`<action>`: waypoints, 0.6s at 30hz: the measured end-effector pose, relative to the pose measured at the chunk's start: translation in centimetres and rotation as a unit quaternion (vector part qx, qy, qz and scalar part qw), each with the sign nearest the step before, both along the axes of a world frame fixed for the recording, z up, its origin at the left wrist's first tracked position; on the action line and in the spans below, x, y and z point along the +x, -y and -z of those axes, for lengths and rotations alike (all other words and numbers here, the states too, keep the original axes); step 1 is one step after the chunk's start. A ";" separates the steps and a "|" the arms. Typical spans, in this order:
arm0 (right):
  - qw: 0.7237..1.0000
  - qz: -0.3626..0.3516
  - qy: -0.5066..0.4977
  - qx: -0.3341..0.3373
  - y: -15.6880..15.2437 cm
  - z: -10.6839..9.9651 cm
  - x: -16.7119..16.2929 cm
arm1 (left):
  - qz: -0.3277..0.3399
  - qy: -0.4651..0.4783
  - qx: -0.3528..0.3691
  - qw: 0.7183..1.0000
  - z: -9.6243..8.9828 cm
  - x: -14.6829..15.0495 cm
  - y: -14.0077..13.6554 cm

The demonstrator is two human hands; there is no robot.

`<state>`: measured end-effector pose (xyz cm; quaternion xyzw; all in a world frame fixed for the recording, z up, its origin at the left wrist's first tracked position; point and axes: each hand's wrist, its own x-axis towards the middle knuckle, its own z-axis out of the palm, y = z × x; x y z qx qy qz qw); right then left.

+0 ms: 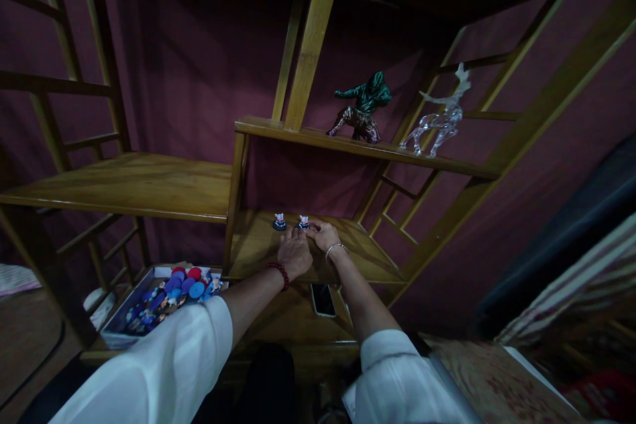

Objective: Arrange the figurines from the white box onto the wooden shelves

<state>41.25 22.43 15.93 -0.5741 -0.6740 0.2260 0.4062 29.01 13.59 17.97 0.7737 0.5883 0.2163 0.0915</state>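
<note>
Two small toy figurines with pale heads and dark round bases are on the low wooden shelf. The left figurine stands by itself, just beyond my left hand's fingers. At the right figurine, both my hands meet. My left hand, with a dark red bead bracelet at the wrist, has its fingers closed at the front of the base, partly hidden by the back of the hand. From the right side, my right hand, wearing a silver bangle, pinches the same figurine with thumb and fingertips.
A box full of blue, purple and red figurines sits lower left. Below the shelf lies a phone. Overhead, a shelf edge carries a green-and-bronze crouching statue and a clear deer. Wooden posts frame the compartment.
</note>
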 end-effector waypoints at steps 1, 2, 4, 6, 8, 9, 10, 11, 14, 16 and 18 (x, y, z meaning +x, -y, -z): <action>1.000 -0.002 0.000 0.000 -0.2 0.2 0.1 | 0.000 -0.003 -0.001 1.000 0.0 0.0 0.0; 1.000 -0.004 0.001 0.002 -0.3 0.4 0.2 | -0.001 -0.005 -0.002 1.000 0.0 0.0 0.0; 1.000 -0.004 0.005 0.010 -0.7 0.8 0.4 | -0.002 -0.004 0.003 1.000 0.1 0.0 0.0; 1.000 -0.002 0.011 0.018 -1.0 1.2 0.5 | -0.005 0.000 0.014 1.000 0.2 0.0 0.0; 1.000 -0.003 0.012 0.019 -1.2 1.5 0.7 | -0.008 0.001 0.021 1.000 0.3 0.1 0.0; 1.000 -0.003 0.010 0.018 -1.3 1.5 0.7 | -0.008 -0.001 0.023 1.000 0.3 0.1 -0.1; 1.000 -0.004 0.006 0.016 -1.3 1.6 0.7 | -0.009 -0.004 0.022 1.000 0.4 0.1 -0.1; 1.000 -0.005 0.003 0.016 -1.3 1.6 0.7 | -0.009 -0.006 0.021 1.000 0.4 0.2 -0.1; 1.000 -0.005 0.005 0.015 -1.1 1.3 0.5 | -0.011 -0.007 0.013 1.000 0.3 0.2 -0.1; 1.000 -0.004 0.009 0.014 -0.9 1.0 0.4 | -0.012 -0.006 0.005 1.000 0.2 0.2 -0.1; 1.000 -0.004 0.010 0.010 -0.6 0.7 0.2 | -0.012 -0.006 -0.001 1.000 0.0 0.2 -0.1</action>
